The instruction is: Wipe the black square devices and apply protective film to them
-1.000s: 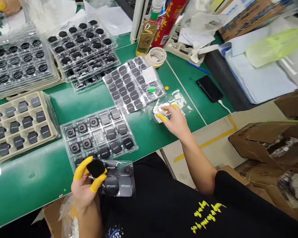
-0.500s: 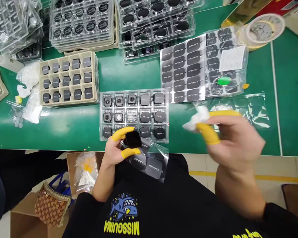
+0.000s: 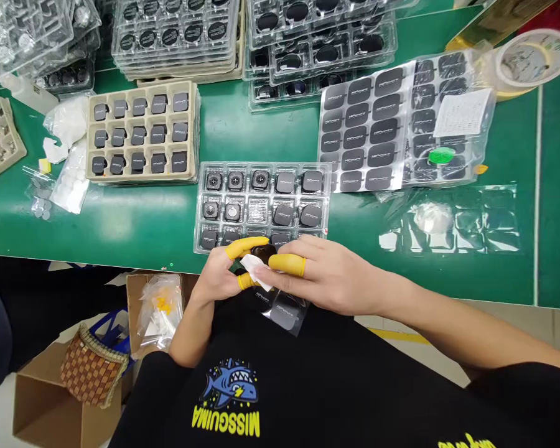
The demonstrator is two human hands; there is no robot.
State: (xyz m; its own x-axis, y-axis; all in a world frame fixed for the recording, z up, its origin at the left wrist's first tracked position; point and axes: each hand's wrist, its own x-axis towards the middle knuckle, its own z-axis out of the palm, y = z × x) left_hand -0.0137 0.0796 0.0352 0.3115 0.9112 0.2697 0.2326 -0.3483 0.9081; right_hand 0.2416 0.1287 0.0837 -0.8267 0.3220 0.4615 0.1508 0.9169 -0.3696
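The left hand (image 3: 219,274) grasps a small dark watch (image 3: 264,250) between its thumb and index finger, both in yellow finger covers. The right hand (image 3: 329,274) reaches in from three o'clock and pinches a folded white cloth (image 3: 256,270) against the watch, hiding much of it. A piece of clear film (image 3: 287,311) with dark labels hangs at five o'clock, just below the two hands; what grips it cannot be told.

The watch lies just off the near edge of a clear tray (image 3: 258,211), which sits at twelve o'clock on the green table (image 3: 149,224) with watches in its pockets. Taking the watch as the dial's centre, a beige tray (image 3: 142,178) of dark square pieces stands at eleven, sheets of dark stickers (image 3: 354,137) lie at one, and a roll of tape (image 3: 534,56) rests at two. Between two and three, a white wad (image 3: 433,218) lies on a clear plastic sheet (image 3: 501,221). At eight, below the table, is a cardboard box (image 3: 133,323).
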